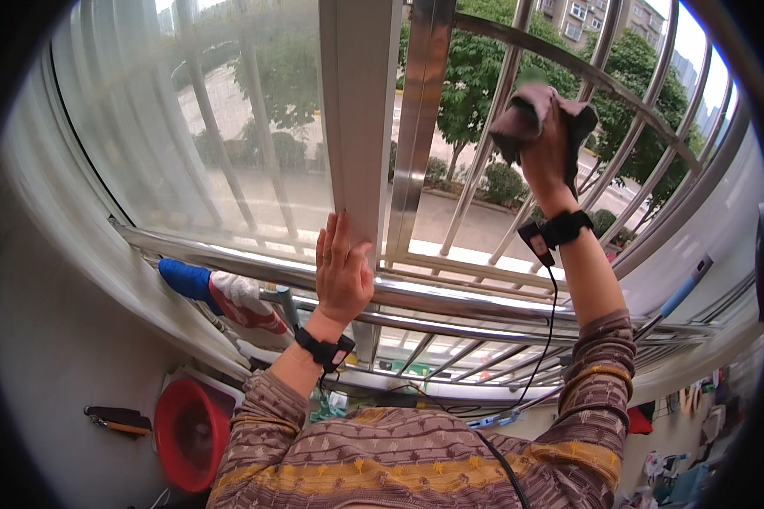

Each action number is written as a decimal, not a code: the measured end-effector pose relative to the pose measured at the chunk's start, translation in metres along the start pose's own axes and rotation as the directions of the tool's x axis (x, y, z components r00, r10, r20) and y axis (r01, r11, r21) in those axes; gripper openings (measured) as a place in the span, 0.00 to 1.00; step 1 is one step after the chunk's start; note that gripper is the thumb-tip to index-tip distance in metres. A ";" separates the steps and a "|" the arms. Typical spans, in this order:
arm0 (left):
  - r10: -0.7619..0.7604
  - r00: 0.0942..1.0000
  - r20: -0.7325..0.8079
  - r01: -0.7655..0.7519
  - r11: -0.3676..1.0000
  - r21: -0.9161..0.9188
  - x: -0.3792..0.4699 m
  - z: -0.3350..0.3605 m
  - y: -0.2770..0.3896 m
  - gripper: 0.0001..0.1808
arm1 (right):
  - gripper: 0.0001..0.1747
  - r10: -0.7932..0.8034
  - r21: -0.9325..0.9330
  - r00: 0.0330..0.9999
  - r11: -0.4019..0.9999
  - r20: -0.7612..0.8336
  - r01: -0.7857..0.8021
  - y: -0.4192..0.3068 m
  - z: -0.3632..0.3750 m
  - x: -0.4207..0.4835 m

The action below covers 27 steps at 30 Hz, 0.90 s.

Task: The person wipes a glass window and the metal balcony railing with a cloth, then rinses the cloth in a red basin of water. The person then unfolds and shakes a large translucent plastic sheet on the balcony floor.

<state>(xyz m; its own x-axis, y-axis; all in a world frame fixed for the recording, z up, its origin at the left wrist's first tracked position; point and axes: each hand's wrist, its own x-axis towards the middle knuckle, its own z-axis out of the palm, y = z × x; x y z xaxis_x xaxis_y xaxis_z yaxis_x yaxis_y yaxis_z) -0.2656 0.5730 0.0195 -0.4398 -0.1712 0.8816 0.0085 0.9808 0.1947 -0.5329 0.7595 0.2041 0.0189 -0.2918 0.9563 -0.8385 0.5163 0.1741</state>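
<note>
My right hand (pixel 546 167) is raised at the open side of the window and grips a bunched pinkish-grey and dark cloth (pixel 523 119). The cloth overlaps the metal bars (pixel 484 162) of the window grille; whether it touches them I cannot tell. A blurred green spot shows just above it. My left hand (pixel 344 270) lies flat, holding nothing, at the lower part of the white window sash frame (pixel 356 114), just over a shiny metal rail (pixel 420 296). To its left is a hazy glass pane (pixel 261 153). Black straps with small devices circle both wrists.
Cloths, one blue (pixel 188 278) and one white and red (pixel 245 299), hang over the rail at left. A red basin (pixel 188 439) stands at lower left. A blue-handled pole (pixel 684 289) leans at right. A thin black cable (pixel 551 337) hangs from my right wrist.
</note>
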 end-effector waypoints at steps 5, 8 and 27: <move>0.020 1.000 0.006 -0.020 1.000 -0.007 0.000 0.000 -0.002 0.18 | 0.07 0.444 0.166 0.894 0.879 0.057 -0.447 -0.015 0.077 -0.002; 0.042 0.999 -0.002 -0.042 0.999 -0.010 0.001 0.001 -0.003 0.18 | 0.07 0.493 0.377 0.869 0.814 -0.047 -0.441 -0.011 0.100 0.005; 0.027 0.999 0.022 -0.027 1.000 0.012 -0.002 0.005 -0.008 0.17 | 0.09 0.385 0.610 0.899 0.770 -0.209 -0.188 -0.013 0.095 0.003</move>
<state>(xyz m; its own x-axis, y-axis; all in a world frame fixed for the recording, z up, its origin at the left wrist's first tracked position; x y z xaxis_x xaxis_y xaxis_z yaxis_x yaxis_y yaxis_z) -0.2690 0.5662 0.0140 -0.4590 -0.1431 0.8768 0.0091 0.9861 0.1657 -0.5738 0.6755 0.1829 -0.1918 0.1046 0.9758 -0.9813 -0.0387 -0.1888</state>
